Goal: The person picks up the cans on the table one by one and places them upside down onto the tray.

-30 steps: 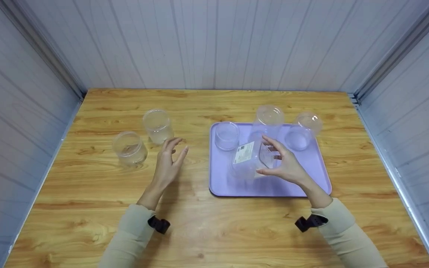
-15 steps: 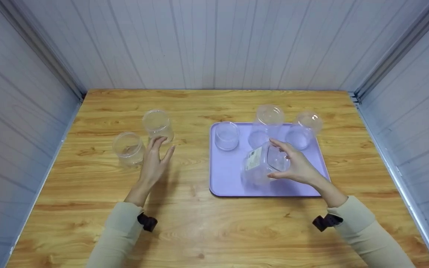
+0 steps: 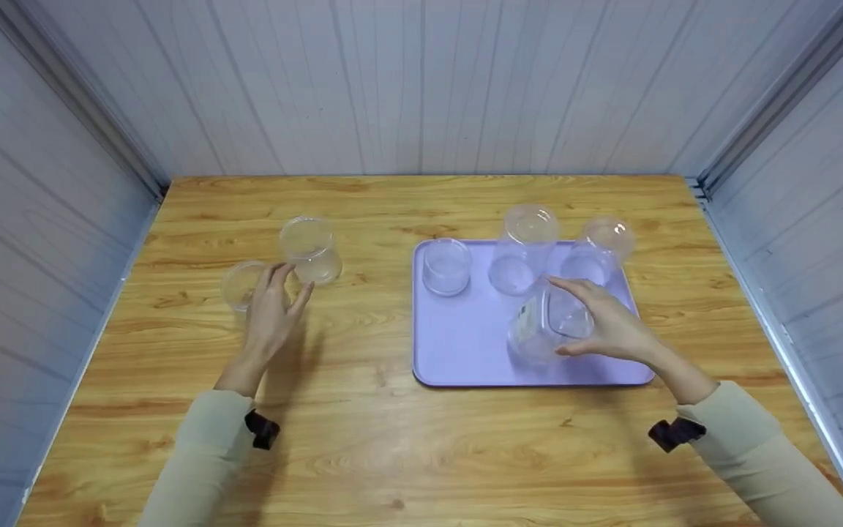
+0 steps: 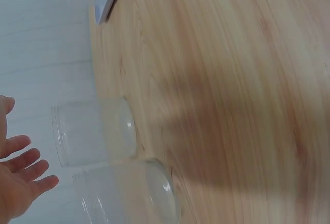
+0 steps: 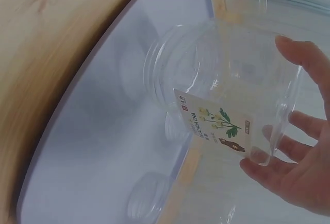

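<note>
My right hand (image 3: pixel 612 326) grips a clear square plastic jar (image 3: pixel 535 333) by its base end, with fingers and thumb on opposite sides. The jar is upside down and tilted over the purple tray (image 3: pixel 458 359). In the right wrist view its threaded mouth faces the tray, and a label (image 5: pixel 214 123) printed with flowers shows on one side. My left hand (image 3: pixel 268 315), fingers loosely bent and holding nothing, hovers by two clear round containers on the table. It partly covers the nearer container (image 3: pixel 235 282); the farther container (image 3: pixel 308 249) stands just beyond the fingertips.
Along the tray's back stand a short clear container (image 3: pixel 446 267), a tall clear container (image 3: pixel 527 238) and another clear container (image 3: pixel 604 249) at the right corner. Pale panel walls (image 3: pixel 421 88) enclose the wooden table (image 3: pixel 392 454) at the back and both sides.
My right hand has carried the square jar rightward over the tray, turning it more upright. My left hand has moved left, now overlapping the nearer round container.
</note>
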Demonstrator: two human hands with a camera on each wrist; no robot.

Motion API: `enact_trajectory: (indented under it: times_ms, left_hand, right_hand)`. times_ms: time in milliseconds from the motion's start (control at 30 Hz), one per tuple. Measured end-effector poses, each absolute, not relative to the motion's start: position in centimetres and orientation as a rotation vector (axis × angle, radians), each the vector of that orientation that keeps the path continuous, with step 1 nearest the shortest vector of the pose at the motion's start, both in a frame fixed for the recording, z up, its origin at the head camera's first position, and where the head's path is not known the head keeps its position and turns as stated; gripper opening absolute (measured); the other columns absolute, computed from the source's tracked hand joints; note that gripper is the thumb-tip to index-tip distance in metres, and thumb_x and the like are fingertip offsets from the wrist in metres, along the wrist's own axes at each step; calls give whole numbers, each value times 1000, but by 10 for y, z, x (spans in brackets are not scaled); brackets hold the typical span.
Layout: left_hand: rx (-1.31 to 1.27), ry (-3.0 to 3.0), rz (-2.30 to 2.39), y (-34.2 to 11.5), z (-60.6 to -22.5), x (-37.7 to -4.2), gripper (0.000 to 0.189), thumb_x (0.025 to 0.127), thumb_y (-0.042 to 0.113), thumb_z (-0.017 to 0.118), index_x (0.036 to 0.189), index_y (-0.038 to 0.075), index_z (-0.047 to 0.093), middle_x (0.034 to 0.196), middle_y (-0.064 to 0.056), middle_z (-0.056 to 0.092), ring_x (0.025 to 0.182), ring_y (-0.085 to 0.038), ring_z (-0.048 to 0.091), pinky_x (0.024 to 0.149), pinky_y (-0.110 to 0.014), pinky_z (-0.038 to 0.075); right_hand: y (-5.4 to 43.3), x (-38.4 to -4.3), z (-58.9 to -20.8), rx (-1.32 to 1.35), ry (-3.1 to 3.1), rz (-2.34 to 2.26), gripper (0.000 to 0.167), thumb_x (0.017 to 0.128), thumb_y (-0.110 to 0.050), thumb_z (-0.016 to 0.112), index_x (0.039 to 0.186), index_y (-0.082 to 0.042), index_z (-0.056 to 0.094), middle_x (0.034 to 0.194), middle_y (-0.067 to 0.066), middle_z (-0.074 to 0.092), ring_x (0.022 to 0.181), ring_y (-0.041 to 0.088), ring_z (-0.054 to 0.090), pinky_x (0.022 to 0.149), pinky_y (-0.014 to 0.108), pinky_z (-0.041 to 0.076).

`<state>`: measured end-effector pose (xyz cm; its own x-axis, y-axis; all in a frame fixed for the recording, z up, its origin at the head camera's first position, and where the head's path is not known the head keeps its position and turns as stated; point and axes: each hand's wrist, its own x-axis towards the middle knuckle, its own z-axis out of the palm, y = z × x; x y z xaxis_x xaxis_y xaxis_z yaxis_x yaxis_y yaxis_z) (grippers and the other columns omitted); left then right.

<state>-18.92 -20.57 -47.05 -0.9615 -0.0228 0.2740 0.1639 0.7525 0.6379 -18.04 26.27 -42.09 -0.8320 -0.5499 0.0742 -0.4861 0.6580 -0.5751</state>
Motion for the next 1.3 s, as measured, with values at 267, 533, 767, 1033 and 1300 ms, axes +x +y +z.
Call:
enact_trajectory:
  times_ms: [267, 533, 767, 1033, 1300]
  left_hand:
    - [-126, -2726, -869, -224, -470, -192, 51, 87, 26, 57, 122, -9, 43, 123, -23, 39, 112, -39, 40, 88, -48, 39]
    - [-122, -2736, -782, -239, -473, -199, 51, 86, 23, 58, 120, -11, 44, 122, -28, 40, 115, -42, 34, 97, -51, 26]
    - [-92, -2723, -744, -247, -474, -207, 53, 85, 22, 59, 119, -14, 43, 121, -31, 39, 111, -46, 36, 95, -53, 26]
    - [-23, -2777, -685, -253, -475, -214, 59, 84, 26, 60, 124, -12, 38, 125, -31, 35, 116, -45, 31, 98, -54, 21]
    - [102, -2911, -649, -260, -474, -220, 74, 83, 42, 56, 132, -6, 28, 131, -31, 27, 121, -47, 21, 93, -65, 18]
  right_hand:
    - [283, -182, -419, -879, 2706, -818, 97, 54, -18, 84, 135, -6, 33, 133, 20, 35, 118, 37, 33, 93, 56, 28]
    - [303, -184, -417, -873, 2713, -753, 96, 53, -16, 84, 134, -4, 33, 130, 24, 35, 115, 41, 36, 88, 57, 34]
    - [320, -185, -415, -831, 2699, -733, 94, 55, -11, 83, 134, -2, 32, 131, 29, 32, 116, 46, 31, 88, 61, 30]
    - [334, -189, -417, -780, 2661, -720, 94, 57, -15, 82, 136, -7, 31, 136, 24, 28, 123, 48, 18, 88, 66, 23]
    - [342, -192, -420, -775, 2654, -706, 94, 57, -13, 82, 136, -8, 31, 136, 26, 27, 121, 51, 17, 86, 69, 22]
